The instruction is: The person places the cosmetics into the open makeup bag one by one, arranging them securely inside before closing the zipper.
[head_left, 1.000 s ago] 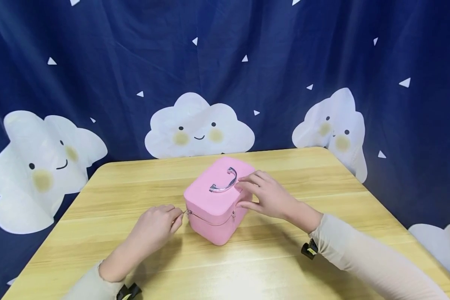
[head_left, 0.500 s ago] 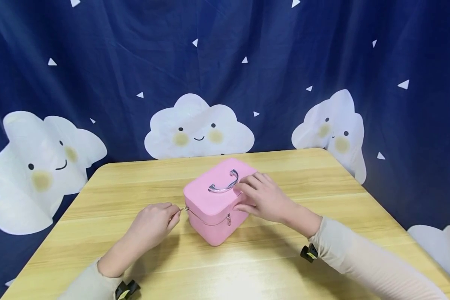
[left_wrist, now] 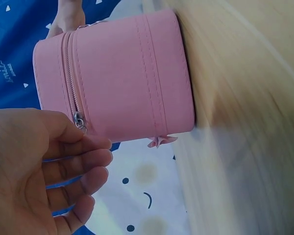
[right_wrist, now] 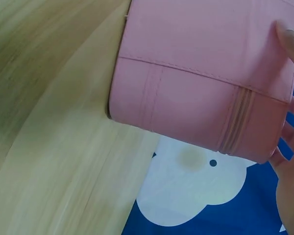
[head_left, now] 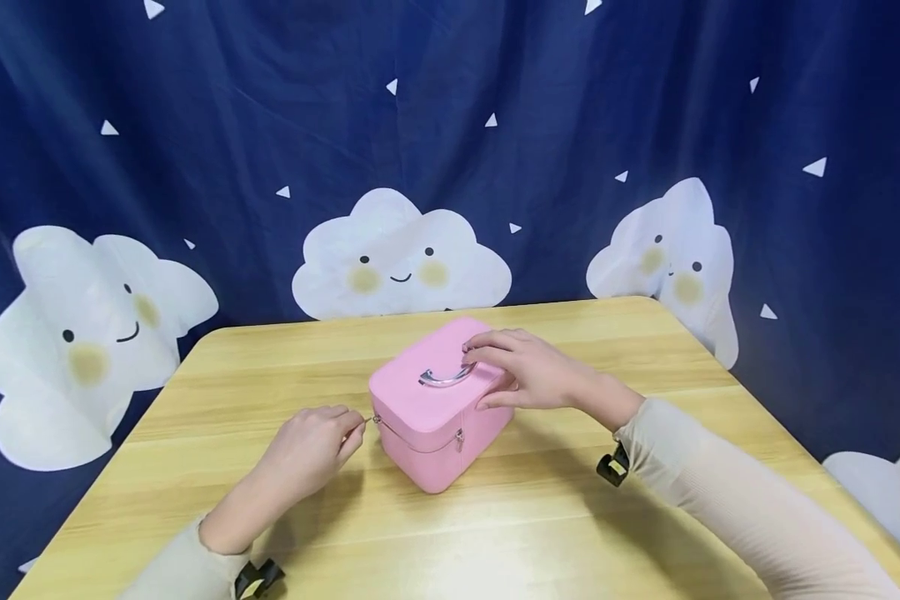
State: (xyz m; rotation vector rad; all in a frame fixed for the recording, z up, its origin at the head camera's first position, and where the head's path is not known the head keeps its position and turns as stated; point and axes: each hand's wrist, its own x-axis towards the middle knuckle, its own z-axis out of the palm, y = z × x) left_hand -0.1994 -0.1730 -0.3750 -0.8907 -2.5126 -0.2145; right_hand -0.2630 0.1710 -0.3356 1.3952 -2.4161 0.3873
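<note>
A pink cosmetic case (head_left: 412, 462) with a zip round its lid stands upright on the wooden table. The lid is down. My left hand (head_left: 311, 446) is at the case's left corner, thumb and forefinger pinching the metal zipper pull (left_wrist: 79, 119). A second zipper pull (head_left: 460, 436) hangs at the front right corner. Over the lid's right edge lies my right hand (head_left: 536, 371), its fingers by the silver handle (head_left: 444, 381) and its thumb (right_wrist: 289, 41) against the case's side. Part of the handle is hidden behind those fingers.
Bare wood of the table (head_left: 270, 358) surrounds the case. Behind it hangs a dark blue curtain (head_left: 270, 108) with white clouds and triangles. A small pink bow (left_wrist: 159, 142) sticks out from the case near its base.
My right hand has moved up from the lid's side edge, its fingers now over the handle's far end. The case has turned slightly, while my left hand stays at the zipper pull.
</note>
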